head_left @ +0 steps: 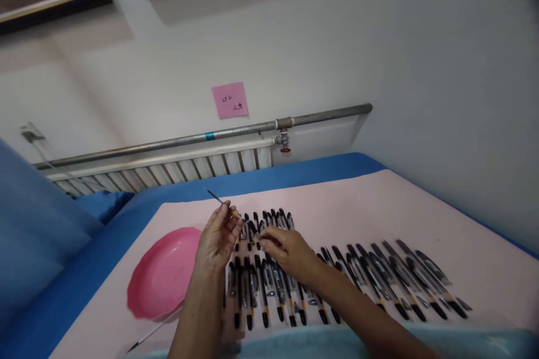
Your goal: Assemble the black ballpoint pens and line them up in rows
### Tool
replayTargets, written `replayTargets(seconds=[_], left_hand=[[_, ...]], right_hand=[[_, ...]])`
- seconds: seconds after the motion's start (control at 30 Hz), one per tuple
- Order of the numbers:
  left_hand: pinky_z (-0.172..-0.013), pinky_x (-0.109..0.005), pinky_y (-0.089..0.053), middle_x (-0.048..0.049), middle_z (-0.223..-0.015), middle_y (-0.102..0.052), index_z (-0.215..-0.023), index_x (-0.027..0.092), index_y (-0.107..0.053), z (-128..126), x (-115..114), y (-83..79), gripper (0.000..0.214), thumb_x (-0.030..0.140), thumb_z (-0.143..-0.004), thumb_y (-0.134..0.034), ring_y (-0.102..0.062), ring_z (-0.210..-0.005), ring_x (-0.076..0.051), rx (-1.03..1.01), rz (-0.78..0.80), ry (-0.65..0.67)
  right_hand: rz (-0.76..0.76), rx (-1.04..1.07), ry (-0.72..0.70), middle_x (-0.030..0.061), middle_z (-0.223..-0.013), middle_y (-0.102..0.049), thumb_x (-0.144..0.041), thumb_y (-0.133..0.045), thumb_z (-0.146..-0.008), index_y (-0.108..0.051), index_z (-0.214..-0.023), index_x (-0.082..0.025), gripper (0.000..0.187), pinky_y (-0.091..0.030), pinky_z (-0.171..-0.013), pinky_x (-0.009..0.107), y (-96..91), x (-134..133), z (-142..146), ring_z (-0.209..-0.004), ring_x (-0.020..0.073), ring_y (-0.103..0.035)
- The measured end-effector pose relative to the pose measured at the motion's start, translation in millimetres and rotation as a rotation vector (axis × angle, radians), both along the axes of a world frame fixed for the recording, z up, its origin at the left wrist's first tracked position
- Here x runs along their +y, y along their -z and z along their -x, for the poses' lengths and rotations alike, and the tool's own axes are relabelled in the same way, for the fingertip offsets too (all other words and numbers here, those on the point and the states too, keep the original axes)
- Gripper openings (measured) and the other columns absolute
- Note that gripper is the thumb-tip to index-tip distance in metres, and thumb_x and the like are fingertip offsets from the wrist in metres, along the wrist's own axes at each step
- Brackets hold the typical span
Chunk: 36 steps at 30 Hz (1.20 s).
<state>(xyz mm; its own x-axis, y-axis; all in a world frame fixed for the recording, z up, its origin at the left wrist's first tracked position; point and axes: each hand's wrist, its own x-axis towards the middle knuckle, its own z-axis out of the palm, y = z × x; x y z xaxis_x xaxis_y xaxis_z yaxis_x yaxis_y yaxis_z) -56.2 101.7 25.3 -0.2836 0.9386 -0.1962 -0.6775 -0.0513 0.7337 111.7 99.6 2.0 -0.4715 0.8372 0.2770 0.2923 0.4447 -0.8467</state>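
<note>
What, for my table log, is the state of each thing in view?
Left hand: raised, fingers closed on the pen part
Pen part: held up at a slant
Right hand: fingers bent, grip unclear
Pens: lying in rows
Bowl: upright
Thin stick: lying beside bowl
Note: stuck up, handwritten
Valve: open or shut, cannot tell
</note>
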Motion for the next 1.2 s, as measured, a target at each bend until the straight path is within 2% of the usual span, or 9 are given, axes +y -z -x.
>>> replayTargets(seconds=[0.13,0.57,0.77,0.93,1.2], left_hand=[[-0.068,-0.025,-0.051,-0.0012,-0.076,-0.064,-0.085,0.018,-0.061,-4,-2,-0.4,0.014,0.018,-0.071,-0.062,-0.061,-0.066,-0.009,0.022,-0.010,-0.004],[-0.061,-0.025,-0.050,-0.0013,-0.072,-0.064,-0.085,0.016,-0.059,-11,-4,-0.5,0.021,0.021,-0.066,-0.068,-0.063,-0.068,-0.013,0.150,0.000,-0.006],[-0.057,-0.024,-0.050,-0.0021,-0.070,-0.064,-0.085,0.014,-0.060,-10,-4,-0.1,0.028,0.024,-0.061,-0.071,-0.064,-0.067,-0.014,0.256,-0.022,-0.021],[-0.056,-0.023,-0.049,-0.0025,-0.069,-0.064,-0.086,0.014,-0.060,-15,-3,2.3,0.032,0.028,-0.060,-0.072,-0.064,-0.065,-0.014,0.257,-0.052,-0.080],[-0.054,-0.021,-0.048,-0.0012,-0.068,-0.062,-0.086,0.015,-0.058,-22,-7,0.3,0.032,0.029,-0.061,-0.071,-0.062,-0.063,-0.012,0.231,-0.067,-0.128]], right_hand=[[-0.066,-0.012,0.000,-0.0014,-0.071,-0.061,-0.024,-0.047,-0.079,-0.062,-0.082,-0.022,0.015,-0.038,-0.060,0.023,2.9,0,0,-0.065,0.0128,-0.053],[-0.078,-0.024,0.016,-0.0014,-0.069,-0.060,-0.023,-0.045,-0.079,-0.060,-0.081,-0.021,0.015,-0.037,-0.059,0.023,-0.6,-1,-1,-0.063,0.0125,-0.053],[-0.171,-0.151,0.048,0.0001,-0.075,-0.061,-0.022,-0.043,-0.082,-0.058,-0.081,-0.020,0.016,-0.037,-0.062,0.023,-1.8,-1,-1,-0.068,0.0129,-0.054],[-0.278,-0.243,0.081,0.0013,-0.075,-0.059,-0.022,-0.042,-0.083,-0.055,-0.078,-0.019,0.015,-0.037,-0.063,0.023,-3.5,-3,-1,-0.071,0.0133,-0.053],[-0.281,-0.206,0.062,0.0001,-0.074,-0.059,-0.020,-0.043,-0.083,-0.055,-0.078,-0.019,0.013,-0.036,-0.063,0.023,-4.1,-3,-2,-0.070,0.0122,-0.052]])
